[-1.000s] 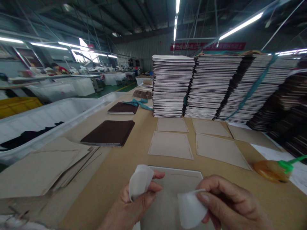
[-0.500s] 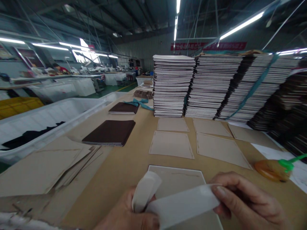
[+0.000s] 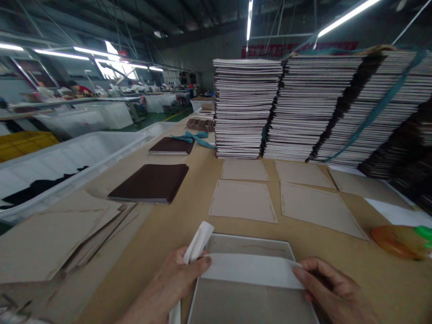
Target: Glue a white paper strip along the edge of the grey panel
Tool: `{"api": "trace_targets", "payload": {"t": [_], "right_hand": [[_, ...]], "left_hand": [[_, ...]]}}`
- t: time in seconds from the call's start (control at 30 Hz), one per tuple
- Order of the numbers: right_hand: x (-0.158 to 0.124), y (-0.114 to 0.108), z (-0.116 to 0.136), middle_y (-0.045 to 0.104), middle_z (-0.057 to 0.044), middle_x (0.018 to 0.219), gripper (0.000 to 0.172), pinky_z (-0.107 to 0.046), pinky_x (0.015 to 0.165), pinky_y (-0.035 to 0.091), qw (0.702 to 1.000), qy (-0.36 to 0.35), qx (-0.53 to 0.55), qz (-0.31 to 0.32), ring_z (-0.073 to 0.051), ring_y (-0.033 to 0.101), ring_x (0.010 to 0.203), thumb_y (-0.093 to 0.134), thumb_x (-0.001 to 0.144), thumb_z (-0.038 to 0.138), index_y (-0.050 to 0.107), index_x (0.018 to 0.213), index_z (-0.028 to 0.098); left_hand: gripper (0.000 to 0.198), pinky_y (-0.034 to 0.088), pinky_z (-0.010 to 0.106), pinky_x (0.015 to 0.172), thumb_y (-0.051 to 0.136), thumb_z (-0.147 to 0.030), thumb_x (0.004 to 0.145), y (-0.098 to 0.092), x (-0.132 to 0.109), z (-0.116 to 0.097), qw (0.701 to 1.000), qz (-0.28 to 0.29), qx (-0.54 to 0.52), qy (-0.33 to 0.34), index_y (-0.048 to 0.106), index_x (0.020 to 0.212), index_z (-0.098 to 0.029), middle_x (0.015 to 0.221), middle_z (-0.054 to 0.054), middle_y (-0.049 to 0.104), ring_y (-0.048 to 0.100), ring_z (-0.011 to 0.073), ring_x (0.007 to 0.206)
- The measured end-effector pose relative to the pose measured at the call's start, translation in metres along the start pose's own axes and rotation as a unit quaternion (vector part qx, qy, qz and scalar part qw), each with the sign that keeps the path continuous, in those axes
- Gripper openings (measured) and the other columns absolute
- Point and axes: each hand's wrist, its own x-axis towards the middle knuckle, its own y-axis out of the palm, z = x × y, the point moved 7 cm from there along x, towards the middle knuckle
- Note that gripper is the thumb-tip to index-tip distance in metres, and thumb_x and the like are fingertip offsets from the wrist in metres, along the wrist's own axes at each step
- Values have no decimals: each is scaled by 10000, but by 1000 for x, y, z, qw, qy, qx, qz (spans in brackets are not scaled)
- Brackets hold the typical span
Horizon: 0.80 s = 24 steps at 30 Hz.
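Note:
A white strip (image 3: 249, 271) is stretched flat across a grey-beige board (image 3: 249, 306) with pale edges, directly in front of me. My left hand (image 3: 184, 272) pinches the strip at the board's left edge, and a loose length of it folds up and hangs down around that hand. At the right edge, my right hand (image 3: 327, 285) holds the strip's other end between thumb and fingers. Both hands are closed. The board's lower part runs out of the frame.
Beige panels (image 3: 243, 200) lie in rows beyond the board. Tall stacks of sheets (image 3: 248, 108) stand behind them. Dark brown folded pieces (image 3: 150, 182) and loose beige sheets (image 3: 54, 238) lie to the left, beside a white bin (image 3: 111, 146). An orange bottle (image 3: 396, 240) lies at right.
The strip has gone from slanted and raised to level across the board. My left hand has moved up, and its loop of strip has narrowed. The view has shifted slightly.

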Motion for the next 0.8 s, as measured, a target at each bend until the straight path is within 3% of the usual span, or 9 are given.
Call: {"api": "trace_targets", "payload": {"t": [0.2,0.43,0.63,0.8], "right_hand": [[13,-7,7,524,37,590,324,-184,523,421,991,-62,-119,1,-146,506,577,593,764,563,642,683,253],[23,-11,4,515,40,596,365,-182,519,423,991,-37,-129,25,-140,491,572,558,794,598,630,712,250],[27,-6,17,554,40,598,312,-200,511,431,987,-73,-140,-25,-149,524,561,584,773,548,620,691,249],[30,-2,12,624,34,672,280,-221,570,461,988,-75,-126,-51,-163,588,626,592,782,532,605,806,253]], "left_hand": [[283,281,251,598,647,-448,619,-2,16,-14,991,-53,112,45,611,724,-188,586,-51,466,426,146,600],[265,261,242,544,567,-447,727,6,27,-14,991,-15,124,49,554,754,-184,569,-66,398,358,115,554],[280,264,236,509,521,-466,741,8,31,-14,984,-49,166,46,569,794,-196,523,-82,352,348,121,503],[274,275,238,504,496,-472,755,8,34,-13,977,-57,197,49,560,809,-211,536,-74,383,368,130,507]]}}
